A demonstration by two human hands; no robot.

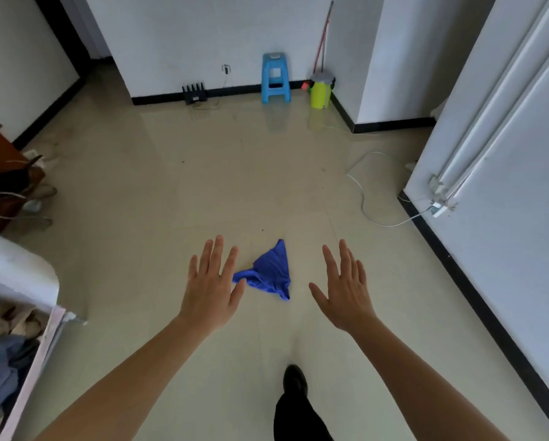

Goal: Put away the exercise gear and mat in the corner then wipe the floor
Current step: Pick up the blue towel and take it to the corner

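Head view, step: judged to be the wiping stage; no mat or gear in sight.
Cloth: blue cloth (268, 272) lies crumpled on the floor (171, 186), between both hands.
Left hand (211, 288): fingers straight and spread, holding nothing.
Right hand (343, 291): likewise spread and empty.
Next: probably reach down and grasp the cloth.
Obstacles: white cable (362, 198) to the right; blue stool (275, 78) and yellow bucket (321, 92) well apart.
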